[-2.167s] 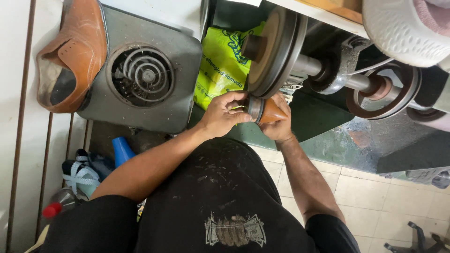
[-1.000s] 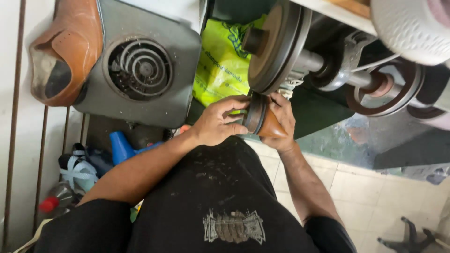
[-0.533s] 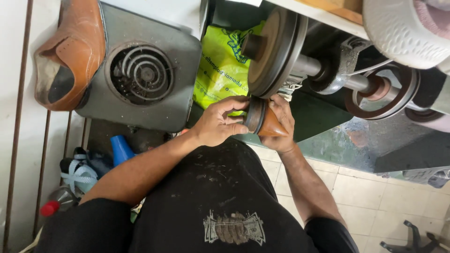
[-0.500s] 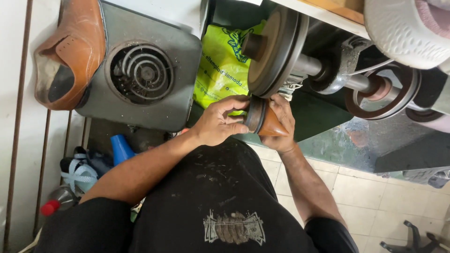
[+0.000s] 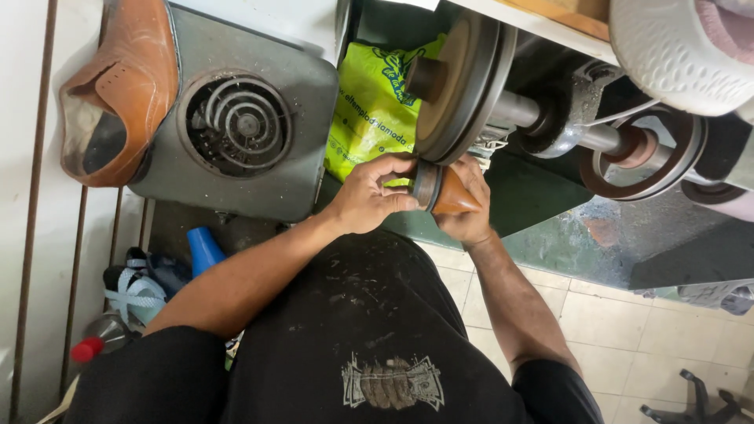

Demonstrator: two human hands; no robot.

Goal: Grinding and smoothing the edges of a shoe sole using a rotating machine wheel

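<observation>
Hands, left hand and right hand, clasp the brown heel piece between them, steadying it against the sanding wheel.

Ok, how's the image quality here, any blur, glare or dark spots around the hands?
Head view: both hands, left hand and right hand, and the brown shoe heel look sharp; the sanding wheel shows slight softness; the white wall strip is bright; the recess behind the green bag is shadowed.

A pale tiled floor is carrying a blue plastic cone, a light blue webbing strap bundle and a red-capped grey bottle, all lying close together at the left.
</observation>
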